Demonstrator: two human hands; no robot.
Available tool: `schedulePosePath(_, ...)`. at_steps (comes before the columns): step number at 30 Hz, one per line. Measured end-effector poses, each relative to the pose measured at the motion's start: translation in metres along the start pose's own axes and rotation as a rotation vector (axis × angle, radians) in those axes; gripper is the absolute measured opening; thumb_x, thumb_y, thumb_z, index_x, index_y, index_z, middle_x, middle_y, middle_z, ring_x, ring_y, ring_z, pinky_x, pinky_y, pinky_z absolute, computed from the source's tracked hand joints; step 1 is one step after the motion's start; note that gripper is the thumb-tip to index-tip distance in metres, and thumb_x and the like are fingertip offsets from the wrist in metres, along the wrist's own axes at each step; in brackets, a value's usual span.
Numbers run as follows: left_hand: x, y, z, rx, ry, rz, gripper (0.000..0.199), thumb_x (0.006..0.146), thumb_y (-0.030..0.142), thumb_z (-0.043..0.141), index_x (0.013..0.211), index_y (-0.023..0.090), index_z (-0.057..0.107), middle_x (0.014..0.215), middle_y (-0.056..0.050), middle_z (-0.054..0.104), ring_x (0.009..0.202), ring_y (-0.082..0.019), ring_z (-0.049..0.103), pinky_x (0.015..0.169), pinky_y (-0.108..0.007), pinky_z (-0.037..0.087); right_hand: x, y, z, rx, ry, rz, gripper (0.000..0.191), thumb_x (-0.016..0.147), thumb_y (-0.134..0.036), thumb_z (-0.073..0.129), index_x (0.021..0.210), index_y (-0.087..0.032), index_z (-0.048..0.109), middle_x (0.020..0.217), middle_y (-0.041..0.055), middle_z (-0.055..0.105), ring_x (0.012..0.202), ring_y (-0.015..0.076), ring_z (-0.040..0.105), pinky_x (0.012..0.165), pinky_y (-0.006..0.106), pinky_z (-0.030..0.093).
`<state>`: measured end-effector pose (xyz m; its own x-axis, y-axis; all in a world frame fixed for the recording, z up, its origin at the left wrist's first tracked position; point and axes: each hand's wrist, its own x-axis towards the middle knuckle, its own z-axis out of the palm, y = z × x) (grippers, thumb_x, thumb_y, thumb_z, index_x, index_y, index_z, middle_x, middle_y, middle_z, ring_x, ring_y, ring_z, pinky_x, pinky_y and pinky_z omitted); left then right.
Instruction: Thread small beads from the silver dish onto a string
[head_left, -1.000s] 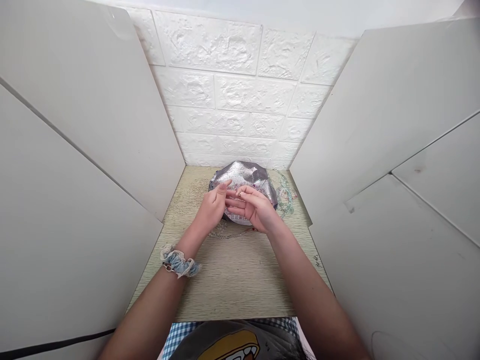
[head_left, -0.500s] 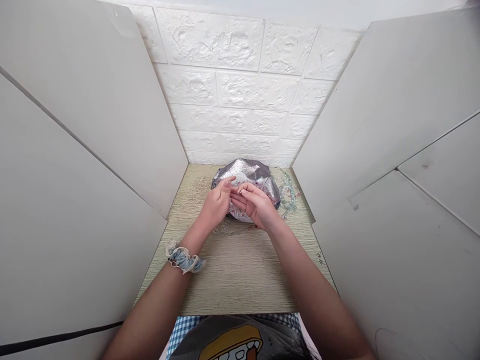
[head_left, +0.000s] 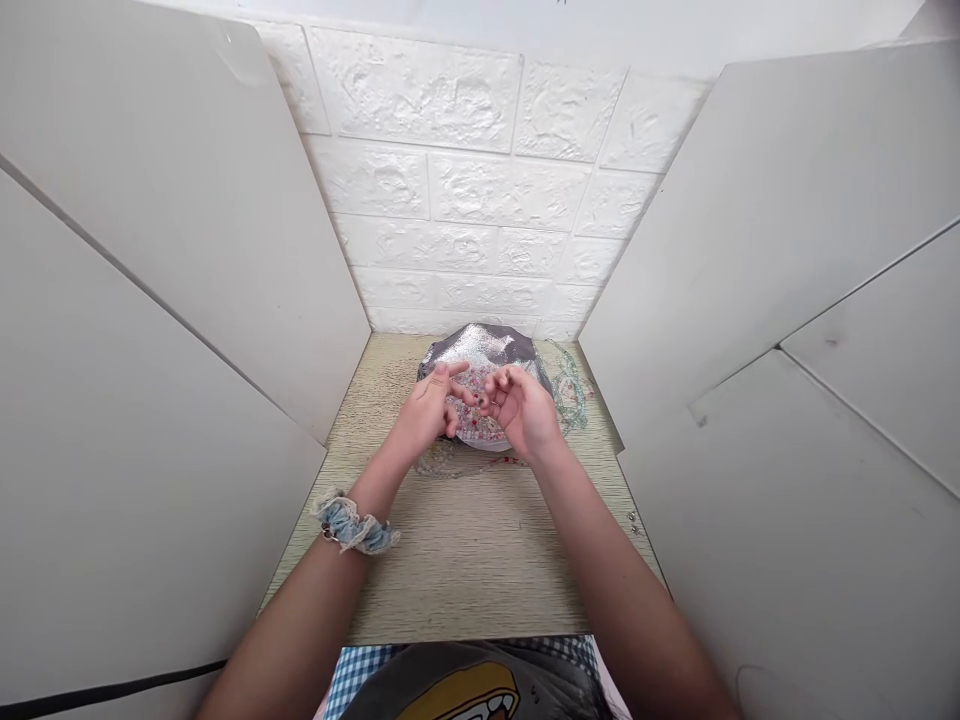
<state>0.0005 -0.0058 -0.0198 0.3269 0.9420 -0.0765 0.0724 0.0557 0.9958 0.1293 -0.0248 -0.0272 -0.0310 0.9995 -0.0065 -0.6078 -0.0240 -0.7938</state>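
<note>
A silver bag lies at the back of the wooden table, with many small pink, red and clear beads on it. Over its left part is my left hand, fingers spread and pointing right. My right hand hovers over the bag's right part, palm partly up and fingers curled but apart. A tiny dark thing shows between the fingertips of both hands; which hand bears it I cannot tell. Strings of pale green beads lie right of the bag, and clear strands in front of it.
White panels stand on the left and right of the table. A white brick-pattern wall rises behind it. Several small shiny pieces lie near the table's right edge. A blue scrunchie circles my left wrist.
My hands have moved slightly apart. The fingers of my right hand have loosened from a pinch, and those of my left hand have spread. The view has shifted a little.
</note>
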Motion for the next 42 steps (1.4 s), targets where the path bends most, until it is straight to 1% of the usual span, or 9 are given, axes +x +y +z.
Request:
schedulePosePath(3,0.001,0.002,-0.002,-0.064,-0.057,-0.038,0.057,0.08,0.053,0.02,0.116,0.015,0.043,0.08,-0.006,0.056,0.032,-0.001,0.036,0.029,-0.018,0.018,0.002,0.003,-0.002,-0.151,0.062,0.021,0.03,0.076,-0.035,0.042,0.052,-0.018,0.036,0.047,-0.0047,0.038,0.041,0.0068,0.039,0.04,0.02,0.033)
schedulePosePath(9,0.002,0.001,-0.004,-0.115,-0.022,-0.011,0.055,0.08,0.054,0.021,0.119,0.021,0.041,0.102,-0.008,0.053,0.032,0.002,0.033,0.028,-0.017,0.017,0.0,0.006,0.001,-0.6,0.007,0.001,0.021,0.066,-0.038,0.056,0.066,-0.017,0.057,0.053,-0.0026,0.05,0.044,0.0074,0.039,0.043,0.022,0.031)
schedulePosePath(15,-0.001,0.003,-0.002,-0.122,-0.065,0.011,0.055,0.08,0.054,0.02,0.121,0.022,0.04,0.116,-0.011,0.048,0.036,0.001,0.041,0.027,-0.017,0.019,-0.002,0.011,0.004,-0.743,-0.038,-0.044,0.016,0.067,-0.028,0.054,0.076,-0.018,0.063,0.056,-0.0026,0.056,0.052,0.0093,0.047,0.056,0.024,0.038)
schedulePosePath(19,-0.002,0.002,0.0,-0.107,-0.113,0.026,0.054,0.08,0.054,0.021,0.119,0.022,0.041,0.119,-0.012,0.046,0.038,-0.001,0.046,0.028,-0.017,0.025,-0.004,0.013,0.004,-0.873,-0.156,-0.121,0.018,0.074,-0.026,0.048,0.076,-0.019,0.065,0.054,-0.0019,0.058,0.062,0.0118,0.053,0.065,0.026,0.039)
schedulePosePath(23,-0.003,0.0,0.001,-0.053,-0.094,0.031,0.056,0.079,0.056,0.022,0.117,0.021,0.044,0.118,-0.011,0.048,0.037,-0.001,0.044,0.03,-0.018,0.029,-0.006,0.011,0.006,-1.099,-0.173,-0.297,0.016,0.074,-0.022,0.048,0.07,-0.021,0.064,0.061,-0.0003,0.059,0.075,0.0133,0.053,0.069,0.025,0.038)
schedulePosePath(26,-0.003,-0.002,0.002,0.025,-0.084,0.007,0.058,0.078,0.057,0.024,0.115,0.02,0.047,0.108,-0.01,0.055,0.036,-0.003,0.044,0.03,-0.019,0.03,-0.008,0.011,0.007,-1.259,-0.211,-0.423,0.017,0.075,-0.017,0.046,0.066,-0.02,0.06,0.072,0.0008,0.058,0.076,0.0125,0.051,0.067,0.023,0.038)
schedulePosePath(31,-0.003,-0.003,0.003,0.101,-0.094,-0.017,0.06,0.077,0.059,0.024,0.114,0.019,0.049,0.078,-0.006,0.062,0.034,-0.005,0.041,0.033,-0.02,0.032,-0.01,0.013,0.006,-1.423,-0.236,-0.473,0.015,0.077,-0.018,0.042,0.07,-0.019,0.055,0.082,0.0021,0.055,0.071,0.0113,0.05,0.062,0.022,0.037)
schedulePosePath(36,-0.004,0.002,0.003,0.101,-0.083,-0.022,0.06,0.077,0.058,0.025,0.109,0.016,0.053,0.053,-0.001,0.055,0.034,-0.007,0.04,0.033,-0.02,0.03,-0.011,0.014,0.006,-1.462,-0.217,-0.525,0.016,0.078,-0.018,0.04,0.072,-0.019,0.055,0.08,0.0024,0.055,0.073,0.0119,0.05,0.063,0.022,0.037)
schedulePosePath(42,-0.001,0.003,0.0,0.114,-0.051,0.025,0.049,0.076,0.051,0.037,0.099,0.012,0.055,0.04,0.003,0.044,0.037,-0.008,0.041,0.039,-0.019,0.032,-0.01,0.013,0.003,-1.443,-0.134,-0.599,0.02,0.08,-0.02,0.037,0.081,-0.02,0.058,0.079,0.0037,0.057,0.076,0.014,0.05,0.067,0.024,0.037)
